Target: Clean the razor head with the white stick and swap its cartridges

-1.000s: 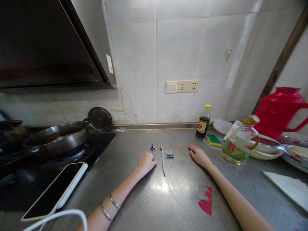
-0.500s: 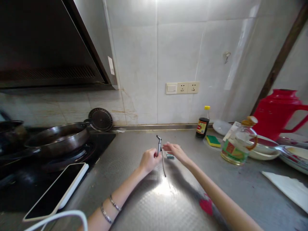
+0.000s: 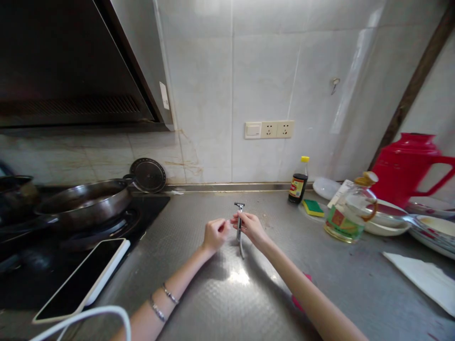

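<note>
A razor (image 3: pixel 239 221) with a dark, T-shaped head stands upright over the steel counter, its head at the top. My right hand (image 3: pixel 251 228) grips its handle between thumb and fingers. Below the handle a thin, curved grey strip (image 3: pixel 241 250) shows; whether it belongs to the razor I cannot tell. Just left of the razor is my left hand (image 3: pixel 214 236), closed with the fingers curled in. What it holds, if anything, is hidden. Two silver bracelets (image 3: pixel 157 308) circle the left forearm.
On the left are a hob with a steel pan (image 3: pixel 87 203) and a phone (image 3: pixel 81 279) with a white cable (image 3: pixel 88 311). To the right stand a soy sauce bottle (image 3: pixel 297 183), a sponge (image 3: pixel 313 208), an oil jug (image 3: pixel 344 222), a red thermos (image 3: pixel 405 166) and bowls (image 3: pixel 386 228).
The razor has passed from my left hand to my right, and its head has turned. My left hand has drawn back slightly left. The small green-and-dark piece on the counter is no longer visible.
</note>
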Available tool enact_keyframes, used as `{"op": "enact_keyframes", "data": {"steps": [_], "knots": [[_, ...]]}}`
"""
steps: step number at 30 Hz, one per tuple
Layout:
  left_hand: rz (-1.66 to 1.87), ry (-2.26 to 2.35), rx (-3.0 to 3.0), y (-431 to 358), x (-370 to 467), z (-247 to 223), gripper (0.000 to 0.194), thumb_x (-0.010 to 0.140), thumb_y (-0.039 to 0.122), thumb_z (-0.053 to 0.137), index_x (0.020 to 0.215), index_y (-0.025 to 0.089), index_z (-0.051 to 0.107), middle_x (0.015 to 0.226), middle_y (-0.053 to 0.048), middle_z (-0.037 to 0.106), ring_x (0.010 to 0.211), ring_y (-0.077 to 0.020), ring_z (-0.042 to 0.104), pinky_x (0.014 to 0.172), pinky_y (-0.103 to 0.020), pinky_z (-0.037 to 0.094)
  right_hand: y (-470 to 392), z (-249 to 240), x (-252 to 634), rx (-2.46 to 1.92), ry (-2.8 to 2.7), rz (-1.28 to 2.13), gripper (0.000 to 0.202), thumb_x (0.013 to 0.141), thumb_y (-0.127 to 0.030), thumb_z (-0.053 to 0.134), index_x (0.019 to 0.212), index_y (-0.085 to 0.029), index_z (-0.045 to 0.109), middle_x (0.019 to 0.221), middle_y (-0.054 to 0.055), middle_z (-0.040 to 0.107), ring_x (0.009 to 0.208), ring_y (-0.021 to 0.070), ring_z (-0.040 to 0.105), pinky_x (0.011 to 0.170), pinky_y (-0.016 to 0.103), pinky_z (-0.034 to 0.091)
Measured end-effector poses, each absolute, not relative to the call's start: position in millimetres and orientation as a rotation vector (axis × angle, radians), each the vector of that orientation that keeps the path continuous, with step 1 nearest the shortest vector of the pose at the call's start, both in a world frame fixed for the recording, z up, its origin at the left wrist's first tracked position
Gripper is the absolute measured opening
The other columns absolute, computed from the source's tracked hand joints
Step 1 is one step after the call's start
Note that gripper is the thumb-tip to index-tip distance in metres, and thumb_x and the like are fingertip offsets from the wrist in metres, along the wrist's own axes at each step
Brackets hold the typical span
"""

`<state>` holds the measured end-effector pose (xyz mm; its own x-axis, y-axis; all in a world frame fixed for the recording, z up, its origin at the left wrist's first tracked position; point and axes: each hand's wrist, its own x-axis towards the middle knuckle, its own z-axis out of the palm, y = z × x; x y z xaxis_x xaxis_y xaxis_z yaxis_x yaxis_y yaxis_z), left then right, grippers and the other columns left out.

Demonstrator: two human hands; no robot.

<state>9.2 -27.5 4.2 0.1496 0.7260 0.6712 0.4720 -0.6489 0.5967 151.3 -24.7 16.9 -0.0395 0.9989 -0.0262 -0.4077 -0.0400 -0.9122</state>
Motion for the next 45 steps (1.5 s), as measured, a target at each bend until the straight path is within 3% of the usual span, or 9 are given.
{"op": "enact_keyframes", "data": {"steps": [4,7,11,17,26,33,45], "knots": [[1.602,1.215,1.695,-8.7,5.6,7.0,0.034,0.079,0.033,0.04,0.048,0.019,0.039,0.043,0.004,0.036,0.042,-0.0087,0.035,0.045,-0.021,0.026,-31.3,11.5,150.9,-0.908,-0.835,1.56,0.023,0.077,-0.034,0.061,0.071,-0.012,0.059,0.064,0.007,0.065,0.058,0.0137,0.062,0.061,0.028,0.052],[1.562,1.211,1.419,9.7,5.9,10.4,0.023,0.075,0.028,0.04,0.056,0.018,0.047,0.045,0.004,0.043,0.041,-0.0094,0.041,0.041,-0.019,0.029,-36.9,7.4,145.7,-0.932,-0.813,1.614,0.021,0.079,-0.034,0.059,0.076,-0.013,0.057,0.06,0.003,0.062,0.052,0.0119,0.059,0.052,0.025,0.05],[1.499,1.112,1.149,28.0,11.8,13.4,0.014,0.072,0.027,0.045,0.064,0.017,0.051,0.054,0.001,0.052,0.05,-0.0119,0.052,0.044,-0.019,0.038,-43.0,4.6,135.1,-0.9,-0.817,1.668,0.022,0.077,-0.035,0.061,0.075,-0.014,0.055,0.051,-0.003,0.053,0.038,0.0049,0.045,0.036,0.015,0.035],[0.946,0.821,0.582,31.6,22.8,10.8,0.034,0.084,0.039,0.033,0.083,0.011,0.053,0.075,-0.014,0.062,0.068,-0.0233,0.063,0.058,-0.033,0.048,-53.1,4.8,128.6,-0.92,-0.737,1.775,0.033,0.074,-0.047,0.06,0.071,-0.016,0.049,0.042,-0.009,0.041,0.03,0.0012,0.026,0.03,0.012,0.018],[0.878,0.617,0.467,16.4,35.4,7.3,0.043,0.087,0.04,0.027,0.096,0.006,0.053,0.08,-0.017,0.065,0.076,-0.0237,0.064,0.072,-0.032,0.047,-56.5,5.1,126.9,-0.899,-0.547,1.856,0.034,0.083,-0.047,0.049,0.068,-0.019,0.04,0.041,-0.009,0.039,0.029,0.001,0.027,0.029,0.009,0.017],[0.838,0.583,0.502,11.4,39.5,8.9,0.046,0.088,0.04,0.024,0.088,0.006,0.055,0.081,-0.018,0.065,0.07,-0.0217,0.064,0.068,-0.032,0.047,-55.2,7.5,126.3,-0.941,-0.537,1.742,0.034,0.084,-0.044,0.048,0.064,-0.018,0.04,0.04,-0.009,0.037,0.028,0.0003,0.025,0.027,0.009,0.013],[0.86,0.623,0.478,8.9,43.0,8.6,0.045,0.088,0.039,0.026,0.1,0.004,0.052,0.086,-0.018,0.065,0.075,-0.0214,0.065,0.072,-0.032,0.048,-57.1,7.2,123.3,-0.93,-0.509,1.719,0.039,0.085,-0.047,0.045,0.06,-0.018,0.038,0.037,-0.011,0.031,0.026,-0.0005,0.019,0.026,0.009,0.011]]}}
